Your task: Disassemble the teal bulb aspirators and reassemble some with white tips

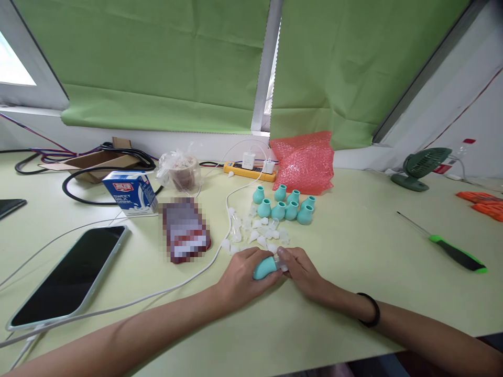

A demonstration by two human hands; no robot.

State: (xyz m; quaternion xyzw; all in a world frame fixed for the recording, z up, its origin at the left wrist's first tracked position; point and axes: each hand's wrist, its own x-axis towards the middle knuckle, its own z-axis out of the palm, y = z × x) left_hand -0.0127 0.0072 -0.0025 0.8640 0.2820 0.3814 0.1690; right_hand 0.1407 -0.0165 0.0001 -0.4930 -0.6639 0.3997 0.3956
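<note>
My left hand [243,275] is closed around a teal rubber bulb [264,268] lying sideways near the front of the table. A clear plastic tube [280,263] sits at the bulb's open end, and my right hand [301,269] pinches it between thumb and fingers. How deep the tube goes into the bulb is hidden. Just beyond my hands lie several loose clear tubes [236,230] and small white translucent tips [264,241]. Behind those, several more teal bulbs [291,209] stand with their open necks up.
Left are a black-screened phone [70,277], a milk carton [130,192] and a blurred red-edged item [186,230]. A white cable [188,280] crosses the table. Behind are a yellow power strip [251,172] and pink bubble wrap [304,162]. Right are a screwdriver [456,251] and green fan [422,165].
</note>
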